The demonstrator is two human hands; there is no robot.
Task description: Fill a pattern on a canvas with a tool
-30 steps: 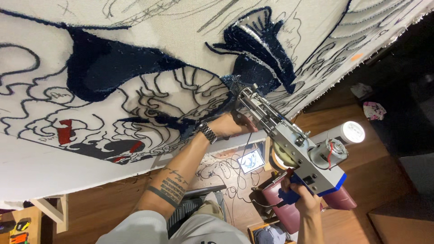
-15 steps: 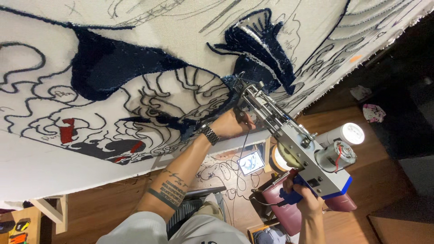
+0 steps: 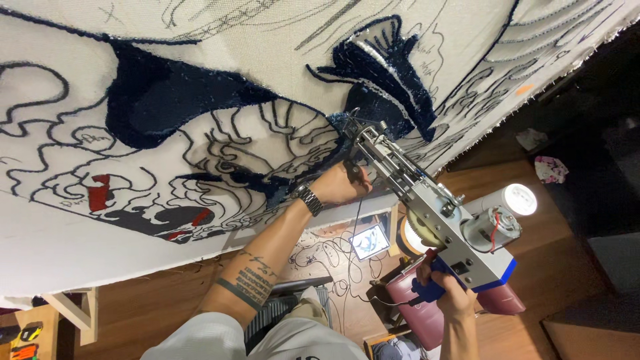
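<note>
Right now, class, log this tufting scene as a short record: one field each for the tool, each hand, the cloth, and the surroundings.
Tool: tufting gun, grey metal body, blue handle, tip against the cloth
Left hand: left hand grips the gun's front handle; wristwatch on the wrist
Right hand: right hand holds the blue rear grip
Cloth: backing cloth, stretched, dark outlines drawn, navy tufted patches, small red patches
Surroundings: wooden floor, lit tablet, maroon yarn cones

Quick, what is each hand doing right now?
Left hand: closed around the front grip of the tufting gun, whose tip is pressed to the stretched cloth.
Right hand: closed on the gun's blue rear handle.
</note>
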